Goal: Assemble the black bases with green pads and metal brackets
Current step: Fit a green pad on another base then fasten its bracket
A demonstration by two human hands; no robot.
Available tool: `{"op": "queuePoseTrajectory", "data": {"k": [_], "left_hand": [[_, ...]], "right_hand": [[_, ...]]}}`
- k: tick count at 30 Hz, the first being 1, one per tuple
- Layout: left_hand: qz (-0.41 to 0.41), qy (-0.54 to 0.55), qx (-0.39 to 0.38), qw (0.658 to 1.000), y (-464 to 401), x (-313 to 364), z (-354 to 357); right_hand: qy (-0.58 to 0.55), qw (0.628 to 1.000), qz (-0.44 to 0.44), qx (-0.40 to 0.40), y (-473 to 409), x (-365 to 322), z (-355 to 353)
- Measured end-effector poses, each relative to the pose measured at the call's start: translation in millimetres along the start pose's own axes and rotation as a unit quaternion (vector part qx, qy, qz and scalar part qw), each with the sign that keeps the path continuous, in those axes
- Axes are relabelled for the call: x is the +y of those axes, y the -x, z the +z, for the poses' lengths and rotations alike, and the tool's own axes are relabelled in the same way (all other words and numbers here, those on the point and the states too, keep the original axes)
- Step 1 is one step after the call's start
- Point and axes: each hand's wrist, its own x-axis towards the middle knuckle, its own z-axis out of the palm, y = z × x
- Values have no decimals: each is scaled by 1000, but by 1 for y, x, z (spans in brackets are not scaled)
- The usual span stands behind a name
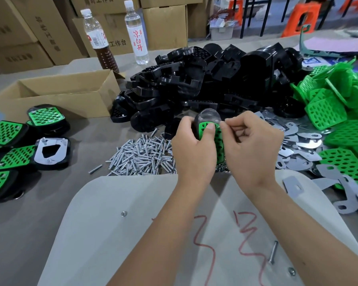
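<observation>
**Kid:** So what is going on?

**Helper:** Left hand (191,148) grips a black base (208,117) with its green pad (218,141), mid-table. Right hand (251,147) pinches something tiny at the pad's edge.

**Kid:** What could go wrong?

**Helper:** Maybe the pad slides crooked, or the tiny bit drops into the screws (141,155) at nine o'clock.

Left hand (191,148) gripping a black base (196,122) with its green pad (217,141), thumb pressed on the pad, right hand (250,145) pinching at its upper edge, above a screw pile (141,153) mid-table, black bases heaped behind (205,83), metal brackets (302,145) and green pads (339,120) toward the right edge, finished assemblies (29,145) near the left edge.
</observation>
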Motion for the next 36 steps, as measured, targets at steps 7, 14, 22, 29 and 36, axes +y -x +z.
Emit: {"op": "queuePoseTrajectory", "data": {"k": [7, 14, 22, 29, 36], "left_hand": [[131, -49, -1, 990, -5, -3, -3], [168, -40, -13, 985, -5, -8, -4], [149, -11, -51, 987, -8, -10, -3], [167, -49, -43, 984, -2, -10, 0], [176, -35, -20, 984, 2, -4, 3]], "right_hand": [[13, 996, 59, -67, -10, 2, -7], [80, 984, 48, -155, -17, 2, -10], [109, 986, 7, -127, -16, 1, -13], [96, 987, 86, -97, -12, 0, -7], [131, 990, 5, -55, -12, -8, -7]]}}
